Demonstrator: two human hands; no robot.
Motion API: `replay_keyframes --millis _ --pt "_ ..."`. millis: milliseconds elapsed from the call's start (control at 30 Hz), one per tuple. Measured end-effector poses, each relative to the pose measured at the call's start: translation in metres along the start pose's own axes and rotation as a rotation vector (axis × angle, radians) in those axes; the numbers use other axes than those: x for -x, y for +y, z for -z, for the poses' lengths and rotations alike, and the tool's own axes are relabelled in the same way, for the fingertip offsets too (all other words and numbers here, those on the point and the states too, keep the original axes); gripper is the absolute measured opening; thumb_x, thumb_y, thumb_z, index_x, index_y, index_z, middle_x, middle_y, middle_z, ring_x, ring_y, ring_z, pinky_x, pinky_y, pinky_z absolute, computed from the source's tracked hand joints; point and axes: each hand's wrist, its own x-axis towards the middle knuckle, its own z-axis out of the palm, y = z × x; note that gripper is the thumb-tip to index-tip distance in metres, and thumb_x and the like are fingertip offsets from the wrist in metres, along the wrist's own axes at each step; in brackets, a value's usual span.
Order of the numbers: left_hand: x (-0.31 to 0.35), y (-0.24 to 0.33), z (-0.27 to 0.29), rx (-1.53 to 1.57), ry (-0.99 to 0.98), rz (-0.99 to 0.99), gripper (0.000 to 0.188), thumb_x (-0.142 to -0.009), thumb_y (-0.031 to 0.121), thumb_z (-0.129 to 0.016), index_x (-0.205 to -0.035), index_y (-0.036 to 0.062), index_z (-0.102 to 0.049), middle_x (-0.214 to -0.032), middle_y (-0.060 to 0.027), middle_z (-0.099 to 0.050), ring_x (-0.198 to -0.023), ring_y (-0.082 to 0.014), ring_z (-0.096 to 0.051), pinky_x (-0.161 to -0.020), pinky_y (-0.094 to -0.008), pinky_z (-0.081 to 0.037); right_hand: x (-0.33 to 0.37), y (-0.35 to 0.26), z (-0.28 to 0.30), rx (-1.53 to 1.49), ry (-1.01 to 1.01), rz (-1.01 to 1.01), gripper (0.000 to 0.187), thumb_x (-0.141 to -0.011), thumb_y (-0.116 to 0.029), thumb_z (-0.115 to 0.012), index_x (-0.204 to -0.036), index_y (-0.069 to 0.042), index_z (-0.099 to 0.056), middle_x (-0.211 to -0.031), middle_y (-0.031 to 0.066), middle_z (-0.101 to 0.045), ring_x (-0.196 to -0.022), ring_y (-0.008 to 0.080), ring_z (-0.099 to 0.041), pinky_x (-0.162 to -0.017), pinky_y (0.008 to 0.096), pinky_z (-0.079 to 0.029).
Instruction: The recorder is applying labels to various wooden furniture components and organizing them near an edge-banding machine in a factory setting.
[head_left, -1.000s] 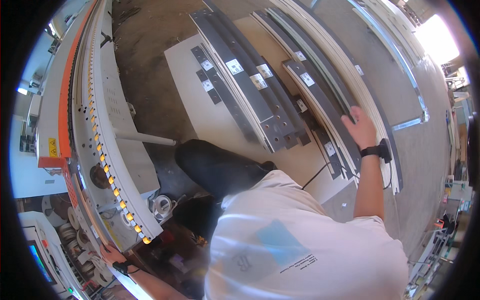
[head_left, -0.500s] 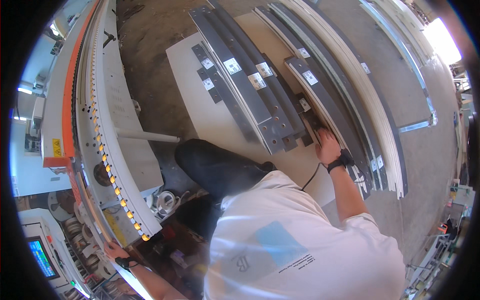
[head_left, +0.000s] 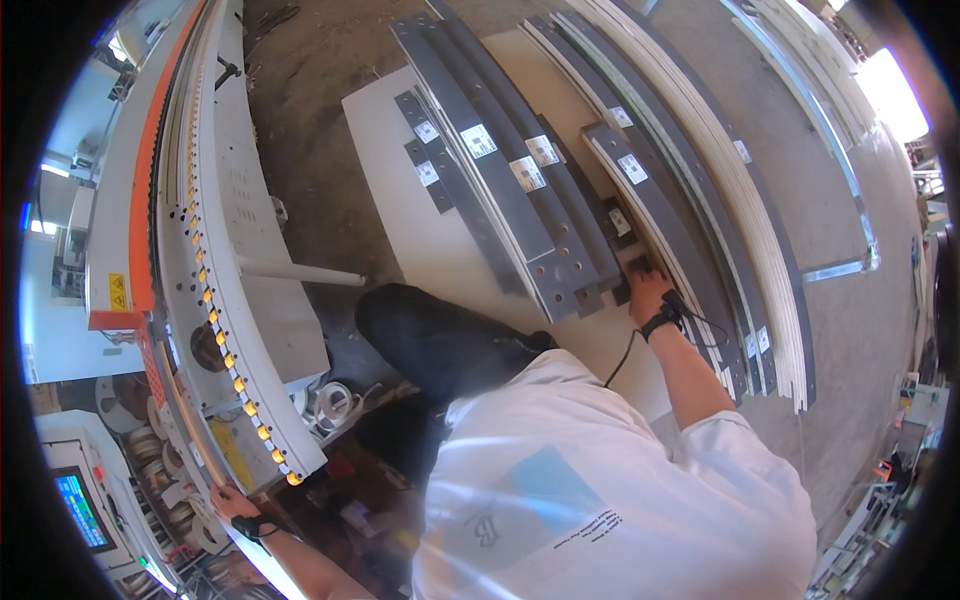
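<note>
My right hand (head_left: 652, 295) reaches down to a short dark panel (head_left: 622, 222) lying among the stacks of boards. Its fingers are bent around the panel's near end, the tips partly hidden. To the left of it lies a stack of long dark panels (head_left: 480, 165) with white labels and round holes. On its right are more long labelled panels (head_left: 665, 205). Far off at the lower left, my left hand (head_left: 233, 503) is closed on the near end of a narrow board (head_left: 198, 440) beside the machine. Both wrists wear black bands.
A long white machine (head_left: 290, 345) with an orange beam (head_left: 141, 230) and yellow rollers runs along the left. A control screen (head_left: 82, 508) stands at the lower left, near rolls of edging tape (head_left: 335, 405). Pale board stacks (head_left: 765, 250) and a metal frame (head_left: 845, 268) are on the right.
The view has shifted slightly, moving the boards down and right in it. My right hand has drawn a little leftward against the panels, its fingers more bent. My left hand stays in place.
</note>
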Motion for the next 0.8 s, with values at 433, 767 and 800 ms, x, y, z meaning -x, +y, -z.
replay_keyframes --millis 433,767,800 --pt "-0.002 0.003 0.001 0.013 0.032 -0.036 0.035 -0.107 0.022 -0.060 -0.134 0.0029 -0.073 -0.133 -0.0229 -0.074 -0.122 -0.0450 -0.066 -0.109 -0.0532 -0.049 0.115 0.038 -0.021 -0.524 0.059 -0.199 0.085 -0.080 -0.024 -0.084 -0.155 -0.003 -0.049 -0.156 0.0201 -0.058 -0.148 0.0373 -0.050 -0.125 0.0456 -0.041" --pt "0.000 -0.005 -0.004 0.029 0.037 0.005 0.034 -0.106 0.022 -0.060 -0.132 0.0045 -0.074 -0.128 -0.0227 -0.075 -0.120 -0.0445 -0.066 -0.108 -0.0539 -0.047 0.009 -0.001 -0.003 -0.675 0.192 -0.006 0.062 -0.087 -0.015 -0.075 -0.147 -0.006 -0.059 -0.149 0.0194 -0.063 -0.139 0.0408 -0.057 -0.117 0.0512 -0.048" --pt "-0.005 -0.005 -0.001 0.037 0.037 -0.018 0.034 -0.106 0.022 -0.060 -0.132 0.0043 -0.074 -0.128 -0.0229 -0.075 -0.120 -0.0446 -0.066 -0.108 -0.0540 -0.048 -0.006 -0.003 -0.006 -0.695 0.252 -0.001 0.059 -0.089 -0.013 -0.073 -0.146 -0.006 -0.060 -0.149 0.0203 -0.063 -0.138 0.0411 -0.058 -0.116 0.0518 -0.048"
